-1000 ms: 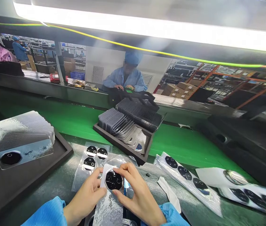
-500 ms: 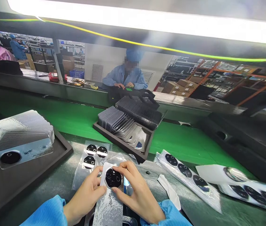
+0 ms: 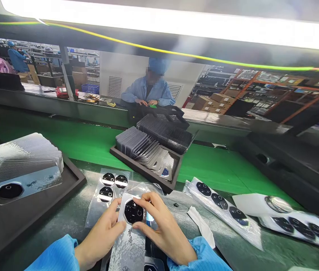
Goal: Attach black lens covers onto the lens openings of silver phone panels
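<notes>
A silvery phone back cover (image 3: 128, 250) with a textured surface and dark characters lies between my hands, tilted up a little. At its top is a black camera lens cover (image 3: 134, 212) with cut corners. My left hand (image 3: 101, 233) grips the phone back cover by its left edge, thumb on the front. From the right, my right hand (image 3: 163, 227) closes on the cover, with index finger and thumb at the edge of the lens cover. Just behind, a clear plastic sheet (image 3: 94, 203) carries three more black lens covers (image 3: 108, 179). Beneath the held cover, other dark parts are partly hidden.
A dark tray (image 3: 76, 180) of fanned silvery covers stands at left. On the green belt (image 3: 207, 165) sits another tray (image 3: 173, 184) packed with covers. Bagged lens covers (image 3: 219, 201), a white strip (image 3: 201, 226) and a round metal lid (image 3: 278, 204) lie right. Across sits a co-worker (image 3: 149, 88).
The view has shifted slightly, so everything sits a little further left. Both hands keep the same hold on the phone back cover, with hardly any movement.
</notes>
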{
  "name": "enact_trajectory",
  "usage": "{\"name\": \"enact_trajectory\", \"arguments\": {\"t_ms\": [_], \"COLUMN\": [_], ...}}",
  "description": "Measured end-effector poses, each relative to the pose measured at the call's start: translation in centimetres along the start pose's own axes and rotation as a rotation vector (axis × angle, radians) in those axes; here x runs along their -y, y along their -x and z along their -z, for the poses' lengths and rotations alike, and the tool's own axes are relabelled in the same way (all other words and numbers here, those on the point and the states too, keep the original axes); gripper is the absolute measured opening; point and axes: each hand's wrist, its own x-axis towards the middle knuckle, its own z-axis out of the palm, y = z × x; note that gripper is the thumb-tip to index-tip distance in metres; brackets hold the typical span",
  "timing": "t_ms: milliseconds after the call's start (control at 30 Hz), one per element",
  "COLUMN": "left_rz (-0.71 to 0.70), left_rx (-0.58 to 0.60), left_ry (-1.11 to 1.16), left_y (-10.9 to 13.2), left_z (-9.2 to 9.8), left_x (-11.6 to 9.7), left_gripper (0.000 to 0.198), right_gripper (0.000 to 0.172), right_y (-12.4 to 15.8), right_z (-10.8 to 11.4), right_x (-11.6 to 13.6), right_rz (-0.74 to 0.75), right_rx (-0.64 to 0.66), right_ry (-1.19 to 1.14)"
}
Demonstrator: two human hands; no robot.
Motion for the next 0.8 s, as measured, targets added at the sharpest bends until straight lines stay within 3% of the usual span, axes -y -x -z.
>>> {"name": "enact_trajectory", "arguments": {"t_ms": [167,400,533,800], "left_rz": [-0.062,0.012,-0.031,-0.124], "left_rx": [-0.053,-0.172,-0.168,-0.111], "left_ry": [-0.192,-0.385,-0.445,-0.394], "left_y": [0.1,0.1,0.0,-0.5], "left_z": [0.8,0.4,0.2,0.2], "left_x": [0.8,0.9,1.0,1.2], "left_gripper": [0.062,0.060,0.059,0.053], "right_gripper": [0.055,0.044,0.035,0.034], "right_y": [-0.1,-0.3,-0.4,-0.5], "right_z": [0.0,-0.4,-0.6,-0.7], "right_x": [0.0,0.6,0.8,0.7], "right_rz": [0.019,0.039,0.059,0.045], "right_rx": [-0.032,-0.107,-0.136,-0.134], "right_ry": [0.038,0.089,0.126,0.127]}}
